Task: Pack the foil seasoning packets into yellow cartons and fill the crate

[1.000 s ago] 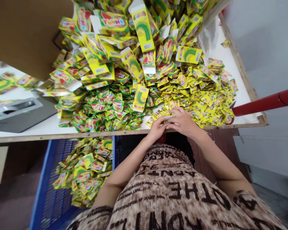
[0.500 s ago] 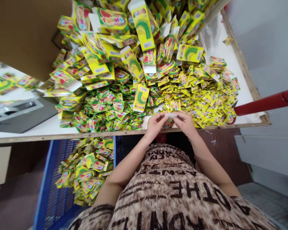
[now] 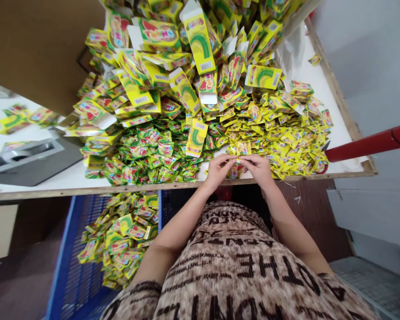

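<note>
My left hand [image 3: 217, 170] and my right hand [image 3: 260, 168] meet at the table's near edge, both pinching one small yellow carton [image 3: 239, 169] held between them. Behind them lies a heap of yellow sachets [image 3: 280, 142]. A heap of green sachets [image 3: 143, 155] lies to the left. Flat yellow-green cartons [image 3: 173, 66] are piled high at the back.
The white table [image 3: 323, 89] has a wooden rim. A blue crate [image 3: 66, 258] under its near edge holds several filled sachets and cartons. A brown cardboard sheet [image 3: 36, 44] stands at the back left, a grey machine [image 3: 30, 160] lies left, and a red bar [image 3: 370, 142] juts in from the right.
My right hand drew back from the yellow sachets to the table edge. Both hands closed together on the small carton.
</note>
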`<act>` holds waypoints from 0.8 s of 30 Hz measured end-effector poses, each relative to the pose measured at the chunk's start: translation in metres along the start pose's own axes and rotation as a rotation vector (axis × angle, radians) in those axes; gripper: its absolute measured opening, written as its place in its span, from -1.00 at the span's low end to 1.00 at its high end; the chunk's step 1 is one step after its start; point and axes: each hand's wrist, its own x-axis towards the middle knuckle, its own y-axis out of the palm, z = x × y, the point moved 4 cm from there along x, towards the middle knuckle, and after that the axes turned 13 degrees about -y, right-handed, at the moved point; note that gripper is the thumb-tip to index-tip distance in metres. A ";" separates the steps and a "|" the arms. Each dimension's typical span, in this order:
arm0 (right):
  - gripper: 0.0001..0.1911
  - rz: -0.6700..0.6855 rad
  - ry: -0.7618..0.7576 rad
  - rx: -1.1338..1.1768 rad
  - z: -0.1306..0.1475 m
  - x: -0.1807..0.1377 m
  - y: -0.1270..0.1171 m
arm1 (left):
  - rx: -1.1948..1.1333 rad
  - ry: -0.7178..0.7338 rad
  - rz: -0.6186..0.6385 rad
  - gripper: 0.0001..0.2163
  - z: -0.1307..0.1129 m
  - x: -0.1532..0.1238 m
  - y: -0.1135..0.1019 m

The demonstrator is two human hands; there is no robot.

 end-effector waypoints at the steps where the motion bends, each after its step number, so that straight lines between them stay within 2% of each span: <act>1: -0.71 0.008 -0.025 -0.004 0.001 0.000 0.000 | 0.019 0.042 0.007 -0.83 -0.002 0.001 -0.001; 4: -0.75 0.004 -0.125 -0.056 0.003 -0.001 0.000 | 0.051 0.137 0.052 -0.84 -0.004 -0.001 -0.006; 8: -0.87 -0.003 -0.324 -0.262 0.006 -0.012 0.006 | 0.079 0.183 0.061 -0.80 0.004 -0.009 -0.009; 11: -0.84 -0.052 -0.431 -0.380 0.005 -0.028 0.011 | 0.157 0.224 0.044 -0.82 0.013 -0.016 -0.004; 14: -0.81 -0.047 -0.431 -0.423 0.002 -0.035 0.010 | 0.238 0.243 0.048 -0.84 0.015 -0.019 0.006; 16: -0.77 -0.012 -0.376 -0.407 -0.001 -0.026 0.006 | 0.222 0.194 0.005 -0.84 0.010 -0.020 0.004; 18: -0.73 -0.013 -0.333 -0.448 -0.003 -0.006 0.001 | 0.128 0.090 -0.088 -0.82 0.000 -0.025 -0.013; 20: -0.71 0.006 -0.336 -0.597 -0.004 0.017 -0.002 | 0.037 -0.064 -0.096 -0.79 -0.009 -0.038 -0.046; 22: -0.66 0.095 -0.359 -0.774 -0.008 0.036 0.000 | 0.039 -0.271 0.069 -0.77 -0.010 -0.060 -0.088; 24: -0.69 0.172 -0.364 -0.880 -0.013 0.046 0.001 | 0.158 -0.539 0.292 -0.76 0.006 -0.097 -0.137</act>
